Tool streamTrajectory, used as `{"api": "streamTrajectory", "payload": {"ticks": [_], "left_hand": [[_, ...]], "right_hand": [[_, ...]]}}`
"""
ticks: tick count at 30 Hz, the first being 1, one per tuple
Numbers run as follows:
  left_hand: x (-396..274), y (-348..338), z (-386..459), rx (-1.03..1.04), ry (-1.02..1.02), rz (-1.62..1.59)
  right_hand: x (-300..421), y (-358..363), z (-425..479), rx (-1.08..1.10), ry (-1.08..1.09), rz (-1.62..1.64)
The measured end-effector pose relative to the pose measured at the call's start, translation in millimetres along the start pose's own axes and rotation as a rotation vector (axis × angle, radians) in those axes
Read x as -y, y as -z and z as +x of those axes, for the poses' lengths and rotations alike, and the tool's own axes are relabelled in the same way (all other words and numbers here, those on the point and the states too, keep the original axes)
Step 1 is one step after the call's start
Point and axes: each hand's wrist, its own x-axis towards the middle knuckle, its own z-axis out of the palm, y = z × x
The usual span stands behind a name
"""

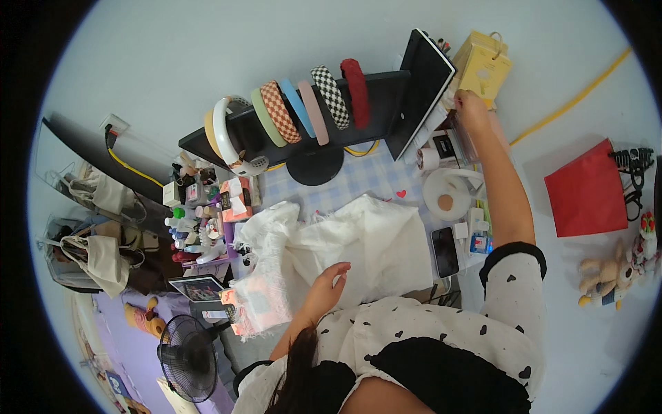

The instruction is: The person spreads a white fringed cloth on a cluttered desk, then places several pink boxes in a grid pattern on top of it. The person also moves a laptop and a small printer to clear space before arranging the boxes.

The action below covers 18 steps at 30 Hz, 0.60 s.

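White fabric with frayed edges [362, 243] lies rumpled over the front of the desk. My left hand [329, 287] hovers over or rests on its front part, fingers slightly apart, holding nothing that I can see. My right hand [470, 106] reaches far to the back right, beside a yellow paper bag [483, 75] with a handle; its fingers are bent, and whether they hold something is unclear. Below that arm sits a round white lamp or mirror-like stand [446, 194]. A dark smartphone [445, 252] lies to the right of the fabric.
Several headbands [311, 108] hang over a black monitor [380, 103]. A dark panel [421, 93] leans at its right. Bottles [189, 225], a tissue pack [237, 199] and a tablet [199, 287] stand left. A black fan [189, 357] is at lower left, a red bag [587, 191] on the right wall.
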Motion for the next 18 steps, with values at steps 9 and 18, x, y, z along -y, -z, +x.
{"api": "streamTrajectory", "payload": {"ticks": [9, 18], "left_hand": [[6, 3, -22, -0.127, -0.019, 0.038], [3, 71, -49, -0.467, -0.004, 0.002]], "right_hand": [[-67, -87, 19, 0.273, -0.034, -0.075], [104, 68, -69, -0.064, -0.089, 0.205]]}}
